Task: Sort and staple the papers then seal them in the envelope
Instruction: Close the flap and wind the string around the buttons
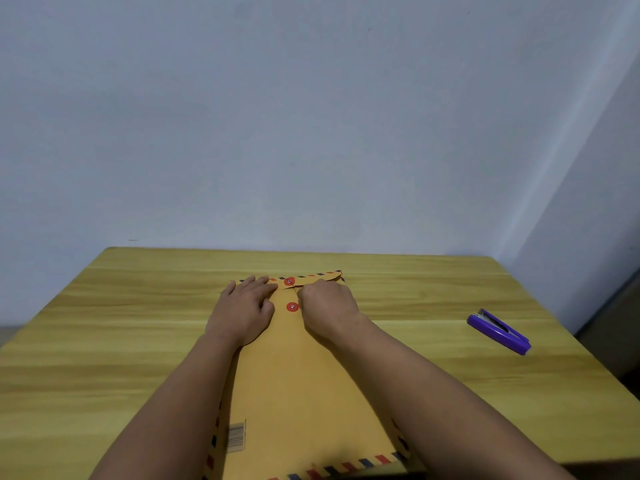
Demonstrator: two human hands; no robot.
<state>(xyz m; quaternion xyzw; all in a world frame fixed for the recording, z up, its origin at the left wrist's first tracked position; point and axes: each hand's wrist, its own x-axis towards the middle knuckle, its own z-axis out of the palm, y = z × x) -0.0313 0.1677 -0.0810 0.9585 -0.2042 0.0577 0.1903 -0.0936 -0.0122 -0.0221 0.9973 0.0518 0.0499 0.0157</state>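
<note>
- Two hands met over the far end of the envelope (298, 372) in the head view, just below frame centre.
- Lay lengthwise away from the camera, flap (304, 279) folded down at the far end, barcode end near the bottom edge.
- Left hand (242, 306) pressed flat on the flap's left part, fingers straight and holding nothing.
- Right hand (327, 304) curled right of the two red discs, upper disc (289, 281) and lower disc (292, 307); seemingly pinching the closure string, too fine to confirm.
- Likely called for winding between the discs, nearest the right hand.
- Rested on a yellow wooden table (104, 341); purple stapler (498, 331) well apart at right; pale wall (311, 116) behind.
</note>
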